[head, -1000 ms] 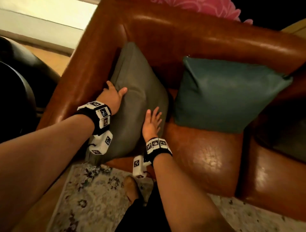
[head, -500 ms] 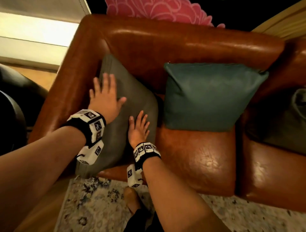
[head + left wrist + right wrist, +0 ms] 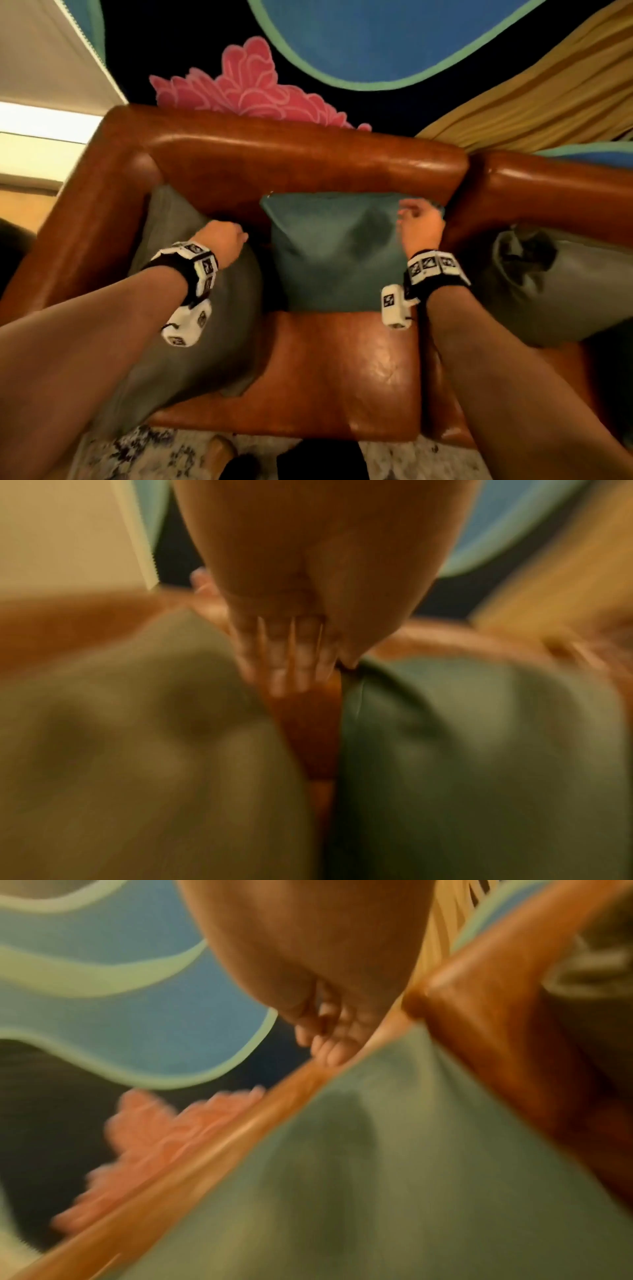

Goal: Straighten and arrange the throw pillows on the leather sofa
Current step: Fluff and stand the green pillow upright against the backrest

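both hands had left the grey pillow and moved on to the teal pillow; a second ago they lay flat on the grey one, patting it into the corner. now the left hand hung at the teal pillow's nine o'clock edge, in the gap between the two pillows, fingers curled under in the head view, though the blurred wrist view could not settle whether they gripped anything. the right hand was up at the pillow's one o'clock corner, fingers loosely bent, apparently just short of a pinch. the grey pillow stayed propped against the armrest of the leather sofa, so that one looked done. the teal pillow leaned on the backrest at the seat's twelve o'clock, dented in the middle, likely next for a tug. another grey pillow slumped at three o'clock, untouched.
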